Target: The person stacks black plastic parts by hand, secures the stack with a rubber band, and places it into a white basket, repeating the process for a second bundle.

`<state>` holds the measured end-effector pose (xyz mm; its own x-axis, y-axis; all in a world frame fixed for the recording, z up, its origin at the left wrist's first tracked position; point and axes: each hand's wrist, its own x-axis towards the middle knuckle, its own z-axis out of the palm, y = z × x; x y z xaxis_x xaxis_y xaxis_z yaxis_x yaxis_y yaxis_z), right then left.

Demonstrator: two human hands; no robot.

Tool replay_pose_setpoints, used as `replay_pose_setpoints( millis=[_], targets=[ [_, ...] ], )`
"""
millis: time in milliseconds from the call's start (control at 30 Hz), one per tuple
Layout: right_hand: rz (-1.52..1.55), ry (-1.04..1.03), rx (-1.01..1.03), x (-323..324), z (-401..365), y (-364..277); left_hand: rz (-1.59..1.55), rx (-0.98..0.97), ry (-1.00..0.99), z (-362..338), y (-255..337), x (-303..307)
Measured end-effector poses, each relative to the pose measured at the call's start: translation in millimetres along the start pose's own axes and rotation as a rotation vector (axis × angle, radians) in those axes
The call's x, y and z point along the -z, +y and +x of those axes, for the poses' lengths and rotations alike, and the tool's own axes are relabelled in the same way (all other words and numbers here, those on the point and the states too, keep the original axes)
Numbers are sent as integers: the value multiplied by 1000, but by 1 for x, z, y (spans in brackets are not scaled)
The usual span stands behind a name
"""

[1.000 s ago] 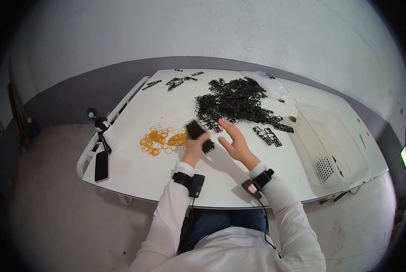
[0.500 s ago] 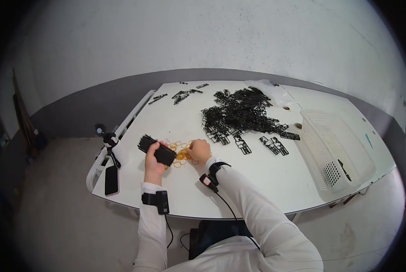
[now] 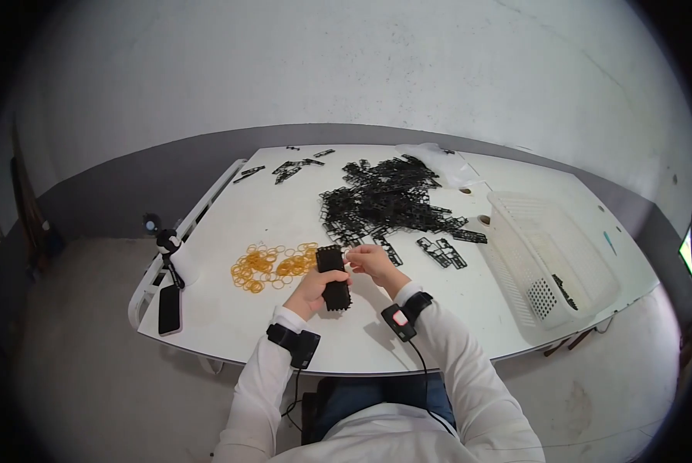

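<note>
My left hand [image 3: 312,292] is wrapped round the lower part of a stack of black plastic pieces [image 3: 333,270], which stands nearly lengthwise away from me. Just right of the stack's upper end, my right hand [image 3: 370,261] has its fingers pinched together; what they hold is too small to make out. Yellow rubber bands [image 3: 262,264] lie spread on the white table [image 3: 230,324] to the left of the stack. Beyond my hands is a big heap of black plastic frames [image 3: 384,197].
A white perforated basket [image 3: 516,270] stands at the right, with a black piece inside. A phone [image 3: 170,310] and a small black-and-white device [image 3: 168,243] are at the left edge. Loose frames [image 3: 441,252] lie right of the heap, and a clear plastic bag [image 3: 442,163] lies behind it.
Both hands have moved right, away from the rubber bands. The black stack has turned more upright in view, and my right hand has come up beside its upper end. The head view has shifted slightly.
</note>
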<state>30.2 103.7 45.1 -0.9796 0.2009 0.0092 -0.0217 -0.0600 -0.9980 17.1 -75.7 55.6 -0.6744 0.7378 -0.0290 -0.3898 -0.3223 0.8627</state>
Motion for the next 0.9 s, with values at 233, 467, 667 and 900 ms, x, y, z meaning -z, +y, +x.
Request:
replay_pose_setpoints(
  millis=[233,467,667,900],
  targets=[
    [319,1,24,42,-41,-2,197,42,-135,21,-15,-46],
    [412,21,60,59,-57,3,239,52,-177,30,-50,-64],
    [556,-128,117,92,-64,-2,230,-21,-174,29,-62,-64],
    [-228,40,271,82,-76,-28,366,-142,-86,41,-65,-47]
  ],
)
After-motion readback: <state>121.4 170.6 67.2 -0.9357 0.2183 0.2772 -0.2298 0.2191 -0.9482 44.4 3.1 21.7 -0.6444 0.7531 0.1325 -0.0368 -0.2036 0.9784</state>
